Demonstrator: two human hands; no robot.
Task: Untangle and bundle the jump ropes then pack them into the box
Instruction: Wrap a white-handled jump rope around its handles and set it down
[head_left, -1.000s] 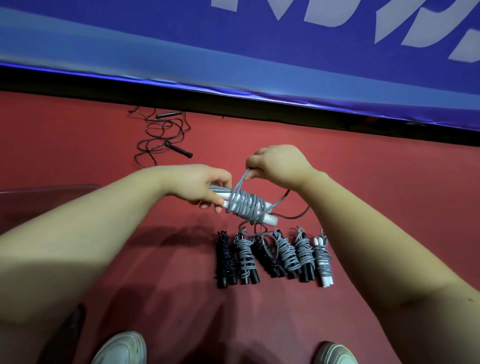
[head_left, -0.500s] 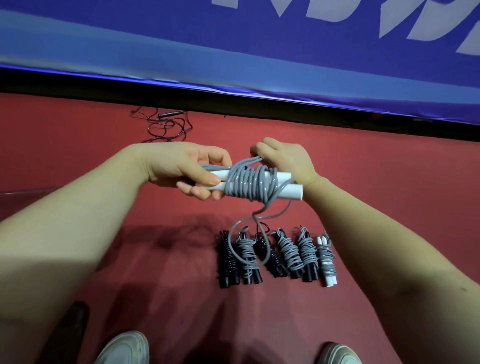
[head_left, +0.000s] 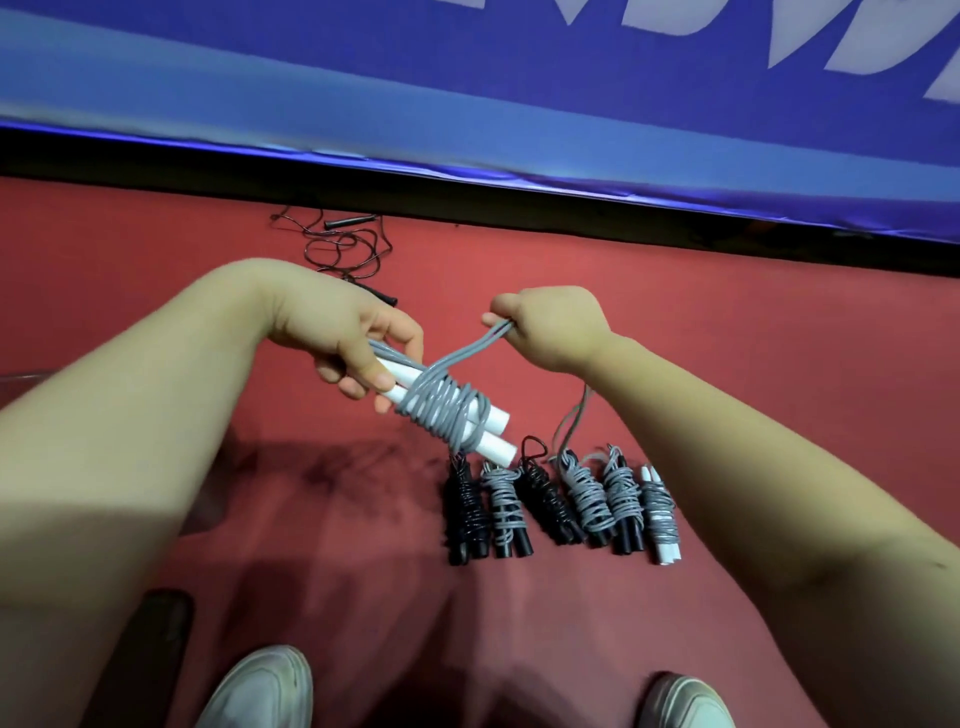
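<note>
My left hand (head_left: 358, 343) grips the two white handles of a grey jump rope (head_left: 447, 413), whose cord is coiled many times around them. My right hand (head_left: 550, 327) pinches the free doubled cord and holds it taut, up and to the right of the coil; a loose loop hangs below that wrist. On the red floor beneath lies a row of several bundled ropes (head_left: 561, 504), black and grey. A loose black jump rope (head_left: 343, 249) lies tangled farther off, near the wall.
A blue banner (head_left: 467, 104) runs across the back above a dark strip. A clear box edge (head_left: 21, 374) shows at the far left. My two white shoes (head_left: 260, 686) are at the bottom, with a dark object (head_left: 161, 623) at the lower left.
The bundle has tilted, its handle ends now pointing down-right. My right hand has come off the coil and pulled the cord up and to the right. The camera has shifted slightly.
</note>
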